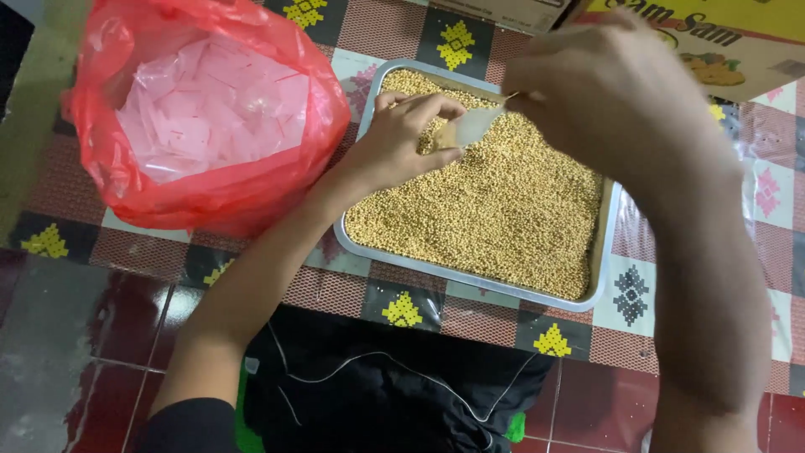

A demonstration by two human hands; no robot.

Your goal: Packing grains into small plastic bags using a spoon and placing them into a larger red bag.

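Our left hand (408,134): pinches small clear pouch (466,127).
Our right hand (605,88): grips spoon (510,98), partly hidden.
Tray (600,260): rectangular metal, grainy soybeans (495,210) up to its rim.

You have one metal tray (605,252) of small tan grains in front of you, too many to count, and one red plastic bag (210,197) of clear little sachets, also too many to count. There is one small clear pouch (471,126) between your two hands, the left hand (401,143) and the right hand (612,92). One yellow cardboard box (713,42) sits at the far edge, on one patterned mat (402,310).
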